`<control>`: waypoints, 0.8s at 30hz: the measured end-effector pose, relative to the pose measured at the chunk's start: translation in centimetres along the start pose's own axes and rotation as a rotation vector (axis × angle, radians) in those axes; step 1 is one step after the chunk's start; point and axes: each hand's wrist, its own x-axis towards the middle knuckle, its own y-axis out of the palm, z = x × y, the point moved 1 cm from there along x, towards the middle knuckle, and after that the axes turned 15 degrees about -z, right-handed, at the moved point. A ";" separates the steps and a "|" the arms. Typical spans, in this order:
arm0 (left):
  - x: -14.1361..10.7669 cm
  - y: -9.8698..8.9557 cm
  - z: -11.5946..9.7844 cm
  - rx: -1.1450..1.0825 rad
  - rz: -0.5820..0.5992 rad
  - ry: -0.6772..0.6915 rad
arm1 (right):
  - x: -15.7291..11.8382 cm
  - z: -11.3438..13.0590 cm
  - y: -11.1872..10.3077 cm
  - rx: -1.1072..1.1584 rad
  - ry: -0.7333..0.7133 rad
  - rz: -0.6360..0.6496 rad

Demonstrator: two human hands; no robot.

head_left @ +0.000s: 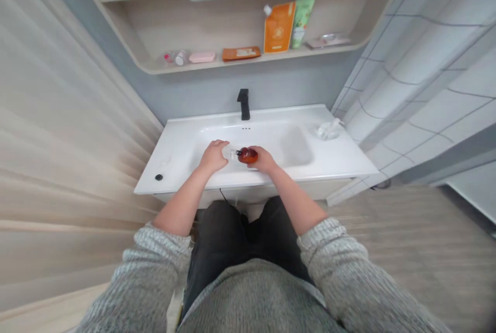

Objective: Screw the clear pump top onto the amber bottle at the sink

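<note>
The amber glass pump bottle (247, 155) lies roughly horizontal above the white ceramic basin (294, 116), its pump end pointing left. The right hand (263, 160) is closed on the bottle's far end. The left hand (214, 157) stays apart, against a small transparent object (228, 152); whether it grips this cannot be determined. Current operation: two-handed handling at the bottle's pump end.
</note>
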 end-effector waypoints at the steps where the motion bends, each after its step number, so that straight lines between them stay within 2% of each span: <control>1: 0.1 -0.1 0.0 0.007 0.010 0.007 | 0.0 0.1 0.0 0.002 -0.003 0.003; 16: 1.2 -1.0 -0.4 0.018 0.054 0.040 | 0.0 0.0 0.1 0.033 -0.003 -0.006; 24: 1.9 -1.9 -1.3 0.135 0.123 0.057 | 0.0 -0.1 0.3 0.061 0.022 -0.039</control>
